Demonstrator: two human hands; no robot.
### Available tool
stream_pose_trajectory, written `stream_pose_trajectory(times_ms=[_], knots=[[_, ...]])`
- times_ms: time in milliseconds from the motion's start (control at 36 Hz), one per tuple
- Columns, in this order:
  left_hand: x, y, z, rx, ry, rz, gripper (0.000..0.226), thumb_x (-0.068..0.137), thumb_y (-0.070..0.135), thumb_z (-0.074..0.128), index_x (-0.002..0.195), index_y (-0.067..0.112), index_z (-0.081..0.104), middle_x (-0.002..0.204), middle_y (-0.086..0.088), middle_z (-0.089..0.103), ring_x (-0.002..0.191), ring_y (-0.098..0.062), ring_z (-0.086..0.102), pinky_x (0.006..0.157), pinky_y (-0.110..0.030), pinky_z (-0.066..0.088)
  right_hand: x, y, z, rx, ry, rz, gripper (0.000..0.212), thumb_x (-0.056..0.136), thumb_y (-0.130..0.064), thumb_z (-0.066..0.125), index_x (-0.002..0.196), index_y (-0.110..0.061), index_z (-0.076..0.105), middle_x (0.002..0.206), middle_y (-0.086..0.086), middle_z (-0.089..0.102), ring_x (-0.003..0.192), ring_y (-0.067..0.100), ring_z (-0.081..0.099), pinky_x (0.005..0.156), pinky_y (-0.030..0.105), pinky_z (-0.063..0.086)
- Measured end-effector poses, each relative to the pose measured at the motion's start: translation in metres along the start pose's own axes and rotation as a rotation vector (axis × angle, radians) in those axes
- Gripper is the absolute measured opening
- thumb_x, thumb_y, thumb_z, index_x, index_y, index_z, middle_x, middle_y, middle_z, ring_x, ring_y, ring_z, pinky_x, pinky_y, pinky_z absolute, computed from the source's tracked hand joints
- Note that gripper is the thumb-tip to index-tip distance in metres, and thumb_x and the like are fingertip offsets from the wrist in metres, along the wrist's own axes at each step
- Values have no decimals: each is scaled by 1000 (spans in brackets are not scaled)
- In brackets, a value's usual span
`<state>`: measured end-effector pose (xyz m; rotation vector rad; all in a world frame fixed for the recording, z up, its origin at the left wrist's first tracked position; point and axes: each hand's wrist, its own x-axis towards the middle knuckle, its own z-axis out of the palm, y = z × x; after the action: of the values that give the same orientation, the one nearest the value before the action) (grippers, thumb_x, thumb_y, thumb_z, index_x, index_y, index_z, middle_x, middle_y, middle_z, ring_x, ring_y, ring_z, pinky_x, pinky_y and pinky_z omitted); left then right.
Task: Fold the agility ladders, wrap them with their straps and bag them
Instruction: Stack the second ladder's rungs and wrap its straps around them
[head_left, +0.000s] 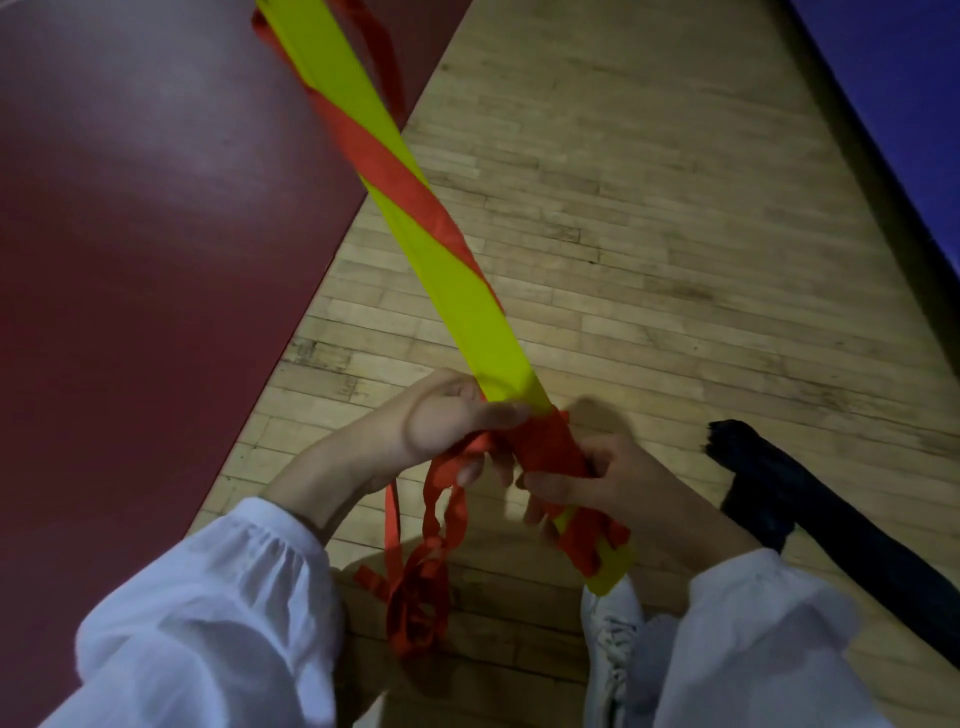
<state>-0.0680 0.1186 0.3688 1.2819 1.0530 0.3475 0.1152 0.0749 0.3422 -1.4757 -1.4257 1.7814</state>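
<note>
A folded stack of yellow ladder rungs (457, 291) runs from the top centre down to my hands, with a red strap (410, 187) spiralling round it. My left hand (447, 421) pinches the red strap beside the bundle, thumb lying across the yellow. My right hand (597, 483) grips the bundle's near end, where the strap is wound thick (550, 447). Loose red strap (421, 597) hangs from my left hand in a tangle down to the floor. A black bag (810, 514) lies on the floor to the right.
A dark red mat (145, 249) covers the floor on the left, and a blue mat edge (904, 104) crosses the top right. Wooden floorboards (649, 234) lie between them. A white shoe (613, 649) sits under the bundle's near end.
</note>
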Motion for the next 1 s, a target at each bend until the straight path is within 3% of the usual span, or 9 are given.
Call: stream_pose_trajectory(times_ms=[83, 194, 250, 389, 472, 583, 667, 778, 1000], knots=[[0, 2, 1, 17, -9, 14, 62, 98, 19, 47, 38, 17, 65, 42, 1, 59, 70, -41, 52, 50, -29, 37, -3, -3, -1, 78, -10, -4, 32, 69, -22, 71, 95, -3, 66, 77, 14, 73, 62, 26, 69, 60, 36, 59], [-2, 1, -2, -19, 11, 2, 37, 96, 26, 50, 75, 6, 72, 61, -10, 67, 46, -24, 51, 44, -23, 41, -3, -4, 0, 90, 88, -62, 37, 65, -22, 74, 93, 1, 69, 72, 16, 70, 66, 35, 64, 63, 45, 57], [-1, 1, -3, -29, 6, -38, 39, 97, 32, 48, 87, 1, 70, 66, -13, 68, 41, -18, 49, 44, -23, 42, -1, -4, 2, 71, 127, -92, 37, 66, -20, 75, 92, 4, 69, 69, 17, 69, 62, 35, 63, 62, 49, 56], [0, 0, -3, -92, 13, -161, 74, 90, 64, 31, 103, 1, 67, 70, -19, 67, 39, -18, 49, 45, -22, 44, 2, 0, 4, -9, 178, -103, 8, 76, -10, 76, 81, -10, 71, 65, 10, 69, 53, 19, 64, 53, 28, 53], [1, -3, -6, -129, 8, -197, 91, 88, 71, 20, 97, -7, 67, 72, -20, 64, 43, -21, 48, 50, -25, 44, 1, 2, 4, -66, 230, -114, 9, 78, -12, 77, 81, -19, 71, 66, 7, 70, 54, 15, 64, 56, 27, 54], [-1, 2, -3, -161, 40, -204, 84, 89, 69, 20, 81, -1, 65, 62, -13, 62, 38, -16, 50, 44, -21, 43, 4, 7, 7, -155, 337, -124, 13, 77, -19, 79, 79, -30, 71, 67, 3, 71, 57, 16, 66, 64, 42, 58], [1, 3, -1, -140, 77, -207, 82, 87, 72, 22, 78, 1, 64, 60, -12, 61, 38, -17, 48, 43, -20, 42, 7, 10, 10, -255, 416, -134, 15, 76, -26, 79, 77, -37, 68, 66, -1, 71, 59, 16, 67, 66, 43, 58], [2, 3, 2, -117, 156, -202, 77, 88, 69, 31, 77, 1, 65, 59, -11, 61, 37, -15, 49, 39, -17, 42, 10, 12, 14, -364, 467, -155, 17, 76, -34, 78, 82, -46, 66, 67, -3, 70, 59, 12, 66, 68, 41, 57], [4, 1, 3, -86, 264, -181, 57, 89, 52, 53, 80, -2, 69, 58, -12, 66, 32, -13, 50, 36, -17, 40, 11, 16, 13, -451, 442, -168, 11, 77, -42, 75, 86, -43, 69, 72, -4, 70, 67, 13, 66, 69, 42, 56]])
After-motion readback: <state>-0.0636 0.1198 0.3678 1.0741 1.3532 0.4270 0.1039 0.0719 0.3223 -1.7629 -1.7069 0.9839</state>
